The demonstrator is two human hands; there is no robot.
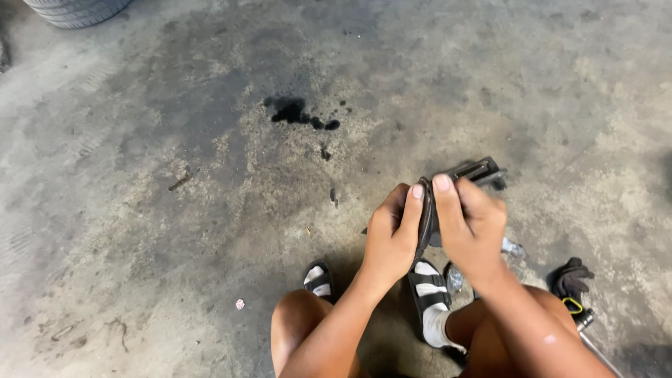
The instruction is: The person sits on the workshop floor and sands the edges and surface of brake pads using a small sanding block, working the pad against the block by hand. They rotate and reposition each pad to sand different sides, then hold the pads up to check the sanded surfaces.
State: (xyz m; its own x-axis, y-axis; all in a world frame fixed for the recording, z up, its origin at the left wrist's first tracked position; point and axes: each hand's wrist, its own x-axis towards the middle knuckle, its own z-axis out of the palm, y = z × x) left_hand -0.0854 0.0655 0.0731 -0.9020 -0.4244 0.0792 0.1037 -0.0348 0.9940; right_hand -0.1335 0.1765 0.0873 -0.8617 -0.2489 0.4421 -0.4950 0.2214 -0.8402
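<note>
The pad [425, 222] stands on edge between both hands, left hand [392, 234] and right hand [470, 227] pinching it, long side pointing away.

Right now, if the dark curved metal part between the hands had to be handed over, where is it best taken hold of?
By the clamp-like end that sticks out up and to the right, coming from the far right side. The left hand and right hand pinch the dark curved part along its thin edge from both sides, covering the middle, so only that end shows free. What the lower end offers is hidden.
</note>
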